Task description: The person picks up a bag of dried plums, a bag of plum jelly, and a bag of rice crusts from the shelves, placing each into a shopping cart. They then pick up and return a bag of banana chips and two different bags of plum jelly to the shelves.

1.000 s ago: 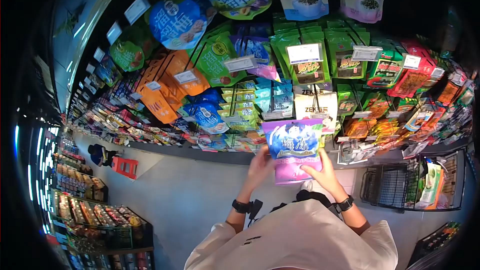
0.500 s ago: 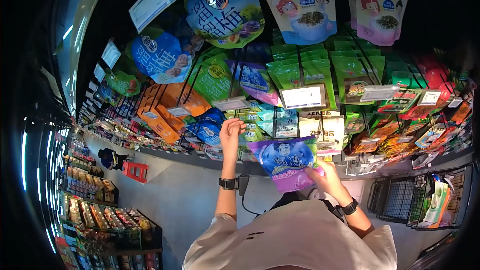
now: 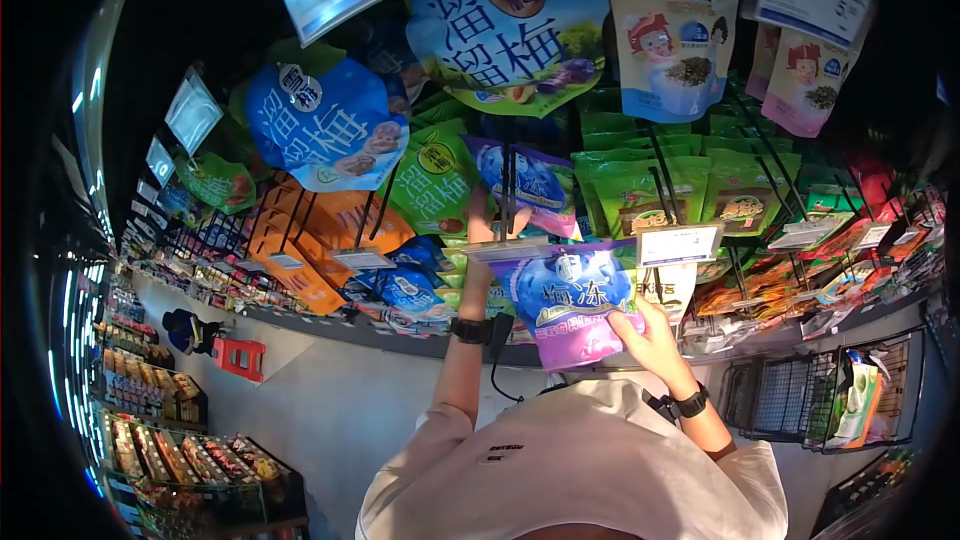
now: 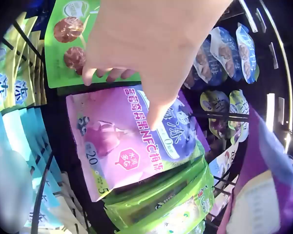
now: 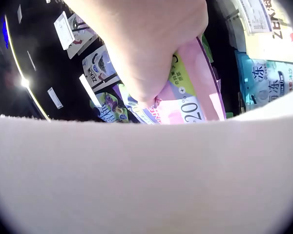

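Note:
My right hand (image 3: 648,340) grips a purple-and-blue jelly pouch (image 3: 575,305) by its lower right side, thumb on the printed front. In the right wrist view that hand covers part of the pink pouch (image 5: 200,73). My left hand (image 3: 484,225) reaches among the hanging bags, partly behind a price tag. A matching jelly pouch (image 3: 525,180) hangs there. Up close in the left wrist view, the left thumb lies over the face of this hanging pouch (image 4: 110,139). The other fingers (image 4: 105,74) show beyond its edge, in front of a green plum bag (image 4: 63,53).
Round blue plum bags (image 3: 325,125), green bags (image 3: 640,180) and orange bags (image 3: 300,240) hang on hooks with price tags (image 3: 678,244) in front. A wire cart (image 3: 775,395) with goods stands at the right. Farther left are a person (image 3: 185,330) and a red stool (image 3: 238,360).
The left hand has let go of the held pouch and moved up to the hanging pouches. The right hand keeps its pouch. The head view has come closer to the shelf.

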`<action>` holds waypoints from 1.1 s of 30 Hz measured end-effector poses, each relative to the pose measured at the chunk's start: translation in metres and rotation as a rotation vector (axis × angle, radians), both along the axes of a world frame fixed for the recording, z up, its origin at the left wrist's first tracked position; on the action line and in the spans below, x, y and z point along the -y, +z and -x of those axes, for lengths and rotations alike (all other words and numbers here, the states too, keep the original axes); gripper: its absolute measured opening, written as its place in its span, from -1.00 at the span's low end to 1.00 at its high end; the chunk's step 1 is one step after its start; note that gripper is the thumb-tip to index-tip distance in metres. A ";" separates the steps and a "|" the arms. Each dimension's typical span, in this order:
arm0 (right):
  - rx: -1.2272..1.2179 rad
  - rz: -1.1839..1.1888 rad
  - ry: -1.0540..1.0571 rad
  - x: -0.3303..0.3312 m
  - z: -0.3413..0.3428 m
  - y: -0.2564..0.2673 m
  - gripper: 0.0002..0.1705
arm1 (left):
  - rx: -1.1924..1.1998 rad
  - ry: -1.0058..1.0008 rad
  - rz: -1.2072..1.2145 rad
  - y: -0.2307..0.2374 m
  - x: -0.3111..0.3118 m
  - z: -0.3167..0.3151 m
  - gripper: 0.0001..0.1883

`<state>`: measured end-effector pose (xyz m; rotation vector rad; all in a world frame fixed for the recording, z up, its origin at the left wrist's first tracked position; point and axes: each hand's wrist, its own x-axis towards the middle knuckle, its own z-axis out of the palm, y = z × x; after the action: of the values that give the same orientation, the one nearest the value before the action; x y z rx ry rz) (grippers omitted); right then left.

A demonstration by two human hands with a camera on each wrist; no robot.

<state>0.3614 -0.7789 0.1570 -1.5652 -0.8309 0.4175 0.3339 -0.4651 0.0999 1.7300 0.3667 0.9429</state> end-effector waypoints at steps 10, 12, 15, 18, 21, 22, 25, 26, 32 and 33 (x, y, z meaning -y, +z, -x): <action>-0.038 0.017 0.072 -0.031 0.005 0.010 -0.55 | -0.027 -0.166 0.330 -0.045 -0.001 0.039 -0.62; 0.012 -0.003 0.099 -0.035 0.007 0.008 -0.56 | -0.031 -0.169 0.354 -0.037 0.003 0.046 -0.62; 0.098 -0.067 0.079 -0.042 0.009 0.002 -0.58 | -0.007 -0.153 0.378 -0.028 0.007 0.049 -0.61; -0.003 -0.018 0.018 -0.045 0.010 0.009 -0.60 | 0.045 -0.123 0.393 -0.030 0.007 0.038 -0.61; -0.028 -0.043 0.002 -0.049 0.011 0.011 -0.60 | 0.087 -0.109 0.418 -0.030 0.006 0.034 -0.61; -0.063 -0.047 0.023 -0.050 0.012 0.012 -0.59 | 0.102 -0.111 0.434 -0.030 0.005 0.034 -0.60; -0.090 -0.023 0.045 -0.053 0.014 0.011 -0.58 | 0.163 -0.121 0.489 -0.022 0.000 0.043 -0.60; -0.109 -0.041 0.047 -0.054 0.015 0.010 -0.57 | 0.193 -0.127 0.504 -0.017 -0.003 0.045 -0.60; -0.099 -0.048 0.029 -0.057 0.011 0.006 -0.58 | 0.338 -0.453 0.462 0.062 -0.003 0.064 -0.43; -0.118 -0.049 0.014 -0.058 0.010 0.004 -0.59 | 0.295 -0.441 0.375 0.060 -0.002 0.070 -0.32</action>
<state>0.3511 -0.7211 0.1615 -1.4760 -0.7567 0.4917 0.2641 -0.4635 0.1601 1.2360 -0.0358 0.7338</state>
